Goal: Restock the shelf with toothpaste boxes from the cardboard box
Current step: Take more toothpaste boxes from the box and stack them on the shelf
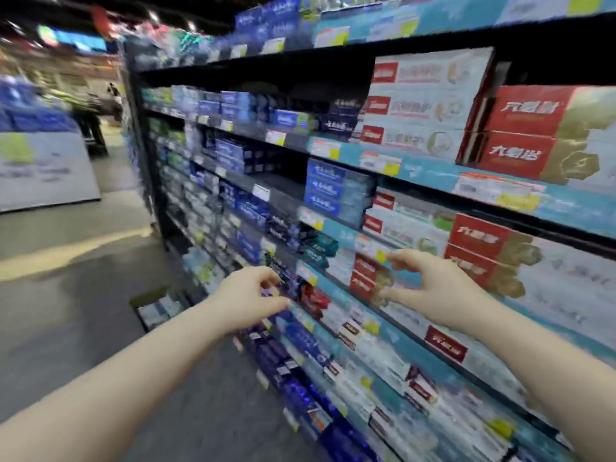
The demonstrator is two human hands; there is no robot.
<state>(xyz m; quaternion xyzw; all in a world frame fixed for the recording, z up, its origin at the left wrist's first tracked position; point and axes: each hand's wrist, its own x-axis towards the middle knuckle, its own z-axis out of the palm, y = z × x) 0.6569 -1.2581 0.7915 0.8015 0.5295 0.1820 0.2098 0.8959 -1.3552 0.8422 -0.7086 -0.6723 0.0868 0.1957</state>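
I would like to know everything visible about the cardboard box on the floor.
The cardboard box is brown, open at the top, and stands on the grey floor at the foot of the shelf. Pale toothpaste boxes lie inside it. Blur hides any print. The left forearm covers its near corner in this view. The left hand and right hand are up at the shelf, not touching it.

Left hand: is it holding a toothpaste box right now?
No, the left hand holds nothing; its fingers are loosely curved in the air in front of the shelf.
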